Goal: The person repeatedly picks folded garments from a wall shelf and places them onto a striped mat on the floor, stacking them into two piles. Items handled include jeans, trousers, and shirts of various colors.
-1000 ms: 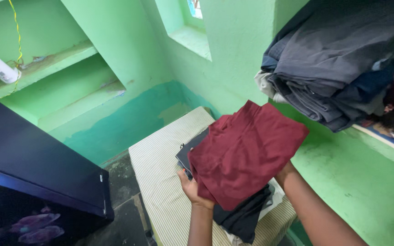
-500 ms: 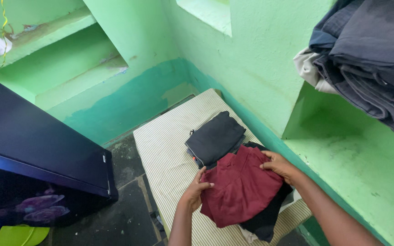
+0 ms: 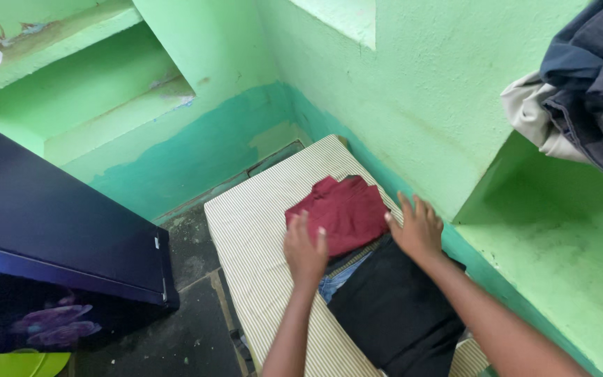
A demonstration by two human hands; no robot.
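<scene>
A folded dark red garment (image 3: 343, 209) lies on a cream striped mattress (image 3: 252, 230) against the green wall. My left hand (image 3: 305, 251) rests flat on its near left edge, fingers apart. My right hand (image 3: 417, 230) presses its right edge, fingers spread. Just below the red garment lies a black cloth (image 3: 392, 307), with a strip of blue denim (image 3: 340, 276) showing beside it under my left wrist.
A stack of dark folded clothes (image 3: 594, 91) sits on a green wall shelf at upper right. A dark blue cabinet top (image 3: 50, 223) stands at the left. Green recessed shelves (image 3: 106, 119) line the far wall. The floor between is dark stone.
The red garment was held up in both hands, then lowered onto the mattress. It now lies farther from me, over where the dark grey piece lay, with both hands flat on it.
</scene>
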